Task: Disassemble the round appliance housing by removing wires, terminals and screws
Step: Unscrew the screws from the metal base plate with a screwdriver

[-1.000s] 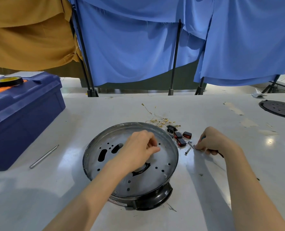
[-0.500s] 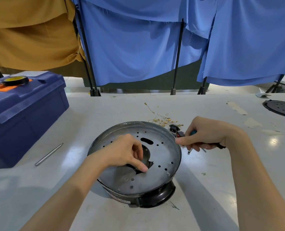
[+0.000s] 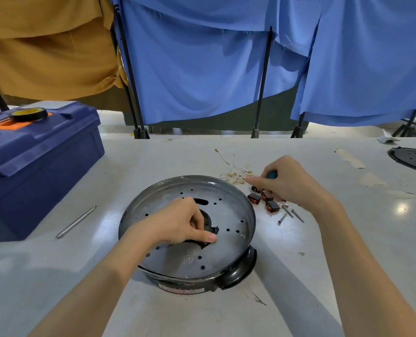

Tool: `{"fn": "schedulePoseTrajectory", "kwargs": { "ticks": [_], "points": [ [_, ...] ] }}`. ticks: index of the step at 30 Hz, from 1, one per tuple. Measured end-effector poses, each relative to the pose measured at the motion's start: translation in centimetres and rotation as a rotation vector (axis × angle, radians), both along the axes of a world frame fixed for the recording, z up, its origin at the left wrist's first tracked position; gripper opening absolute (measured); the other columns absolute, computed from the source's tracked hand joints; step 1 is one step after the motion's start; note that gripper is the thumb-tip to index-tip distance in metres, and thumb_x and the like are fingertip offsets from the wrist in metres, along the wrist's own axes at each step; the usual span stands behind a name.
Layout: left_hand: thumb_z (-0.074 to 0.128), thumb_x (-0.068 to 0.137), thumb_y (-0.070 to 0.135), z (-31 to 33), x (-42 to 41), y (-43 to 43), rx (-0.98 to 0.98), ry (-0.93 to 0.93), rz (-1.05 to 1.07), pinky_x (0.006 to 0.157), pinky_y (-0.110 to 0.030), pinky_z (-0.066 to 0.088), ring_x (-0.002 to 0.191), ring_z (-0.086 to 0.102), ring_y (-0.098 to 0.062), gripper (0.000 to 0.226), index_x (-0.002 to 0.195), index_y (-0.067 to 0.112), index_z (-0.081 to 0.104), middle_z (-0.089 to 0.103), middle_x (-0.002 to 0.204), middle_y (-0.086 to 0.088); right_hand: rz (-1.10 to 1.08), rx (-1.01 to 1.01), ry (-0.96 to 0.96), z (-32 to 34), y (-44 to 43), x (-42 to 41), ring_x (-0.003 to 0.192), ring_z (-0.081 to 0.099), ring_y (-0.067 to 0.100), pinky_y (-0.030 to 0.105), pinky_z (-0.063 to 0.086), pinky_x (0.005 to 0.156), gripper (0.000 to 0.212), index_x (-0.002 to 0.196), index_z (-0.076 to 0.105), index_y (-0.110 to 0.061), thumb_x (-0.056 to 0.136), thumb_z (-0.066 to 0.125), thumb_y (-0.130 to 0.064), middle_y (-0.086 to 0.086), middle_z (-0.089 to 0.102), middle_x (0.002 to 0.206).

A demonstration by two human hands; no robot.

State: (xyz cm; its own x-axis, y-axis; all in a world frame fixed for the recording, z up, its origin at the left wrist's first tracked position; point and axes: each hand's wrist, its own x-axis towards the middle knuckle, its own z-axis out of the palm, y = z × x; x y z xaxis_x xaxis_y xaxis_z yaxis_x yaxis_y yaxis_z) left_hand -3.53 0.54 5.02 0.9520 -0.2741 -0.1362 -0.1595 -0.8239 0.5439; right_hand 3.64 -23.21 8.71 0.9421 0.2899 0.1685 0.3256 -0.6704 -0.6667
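Observation:
The round appliance housing (image 3: pixel 229 261) lies upside down on the white table, its grey perforated plate facing up. My left hand (image 3: pixel 180 223) reaches into its middle and pinches a black part (image 3: pixel 209 227) at the central opening. My right hand (image 3: pixel 287 181) hovers just right of the housing's far rim, fingers curled round a screwdriver with a teal handle (image 3: pixel 272 175). Loose wires with gold terminals (image 3: pixel 233 175) lie beyond the rim. Red-and-black switches (image 3: pixel 271 205) and three screws (image 3: pixel 291 214) lie under and beside my right hand.
A dark blue toolbox (image 3: pixel 36 161) with a tape roll (image 3: pixel 28 114) stands at the left. A thin metal rod (image 3: pixel 77 221) lies in front of it. A black round plate (image 3: pixel 413 159) sits at the far right edge. Blue and mustard cloths hang behind the table.
My right hand lifted the screwdriver off the table and moved up beside the housing's far rim. My left hand shifted to the central opening and took hold of the black part.

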Motion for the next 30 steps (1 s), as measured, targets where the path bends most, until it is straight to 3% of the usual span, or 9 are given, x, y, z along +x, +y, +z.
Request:
{"fn": "schedulePoseTrajectory", "kwargs": {
  "ticks": [4, 9, 13, 17, 21, 25, 27, 30],
  "points": [
    [0.074, 0.074, 0.051, -0.1, 0.1, 0.0, 0.019, 0.012, 0.001, 0.041, -0.011, 0.026, 0.042, 0.034, -0.004, 0.04, 0.048, 0.023, 0.062, 0.042, 0.042, 0.011, 0.035, 0.146, -0.063, 1.5, -0.3, -0.7, 0.036, 0.048, 0.005, 0.011, 0.04, 0.041, 0.045, 0.067, 0.072, -0.012, 0.071, 0.071, -0.056, 0.001, 0.063, 0.049],
    [0.073, 0.076, 0.048, -0.1, 0.2, -0.1, 0.003, 0.033, 0.002, 0.04, -0.011, 0.024, 0.041, 0.032, -0.005, 0.041, 0.048, 0.021, 0.061, 0.041, 0.042, 0.009, 0.224, -0.238, 0.256, 1.7, 0.2, -2.1, 0.034, 0.043, 0.012, 0.018, 0.037, 0.037, 0.054, 0.056, 0.068, -0.009, 0.074, 0.071, -0.059, 0.002, 0.06, 0.045],
    [0.072, 0.077, 0.05, -0.1, 0.1, -0.1, 0.011, 0.017, 0.038, 0.041, -0.014, 0.024, 0.039, 0.03, -0.006, 0.042, 0.049, 0.02, 0.062, 0.039, 0.041, 0.009, 0.339, -0.376, 0.468, 1.1, 1.0, -2.2, 0.033, 0.037, 0.015, 0.02, 0.032, 0.039, 0.039, 0.06, 0.071, -0.005, 0.079, 0.076, -0.04, 0.004, 0.058, 0.045],
    [0.069, 0.081, 0.046, -0.3, -0.1, -0.5, -0.012, -0.015, 0.099, 0.039, -0.017, 0.023, 0.039, 0.028, -0.008, 0.04, 0.054, 0.018, 0.065, 0.038, 0.044, 0.003, 0.227, -0.303, 0.344, 0.1, 1.4, -1.5, 0.038, 0.041, 0.018, 0.025, 0.037, 0.045, 0.029, 0.061, 0.07, -0.004, 0.081, 0.071, -0.025, 0.002, 0.058, 0.045],
    [0.067, 0.086, 0.041, -0.5, 0.0, -1.5, -0.018, -0.072, 0.161, 0.037, -0.015, 0.022, 0.037, 0.03, -0.008, 0.038, 0.056, 0.017, 0.066, 0.04, 0.043, 0.002, 0.154, -0.19, 0.145, -1.4, 1.9, -0.5, 0.031, 0.039, 0.008, 0.018, 0.036, 0.038, 0.038, 0.05, 0.063, -0.011, 0.086, 0.069, -0.023, -0.001, 0.056, 0.041],
    [0.077, 0.074, 0.044, 0.1, -0.1, -1.9, -0.111, 0.019, 0.127, 0.045, -0.016, 0.037, 0.043, 0.047, -0.009, 0.029, 0.066, 0.016, 0.073, 0.062, 0.052, -0.004, 0.04, -0.132, -0.027, -2.5, 2.7, 0.3, 0.036, 0.044, 0.007, 0.026, 0.044, 0.047, 0.043, 0.058, 0.066, -0.002, 0.089, 0.067, -0.032, 0.006, 0.058, 0.05],
    [0.082, 0.07, 0.04, 0.3, -0.1, -2.0, -0.122, 0.07, 0.115, 0.045, -0.016, 0.041, 0.043, 0.055, -0.01, 0.026, 0.067, 0.016, 0.072, 0.068, 0.059, -0.006, 0.027, -0.164, -0.017, -2.3, 2.5, 0.3, 0.042, 0.047, 0.017, 0.032, 0.046, 0.05, 0.052, 0.061, 0.064, 0.002, 0.087, 0.068, -0.043, 0.011, 0.061, 0.054],
    [0.081, 0.072, 0.037, 0.2, -0.1, -2.1, -0.083, 0.075, 0.127, 0.041, -0.011, 0.037, 0.04, 0.057, -0.008, 0.024, 0.063, 0.019, 0.069, 0.063, 0.049, 0.0, 0.134, -0.321, 0.115, -1.1, 1.4, -0.2, 0.039, 0.052, 0.015, 0.026, 0.048, 0.042, 0.052, 0.059, 0.066, -0.004, 0.077, 0.073, -0.052, 0.005, 0.063, 0.05]
  ]
}}
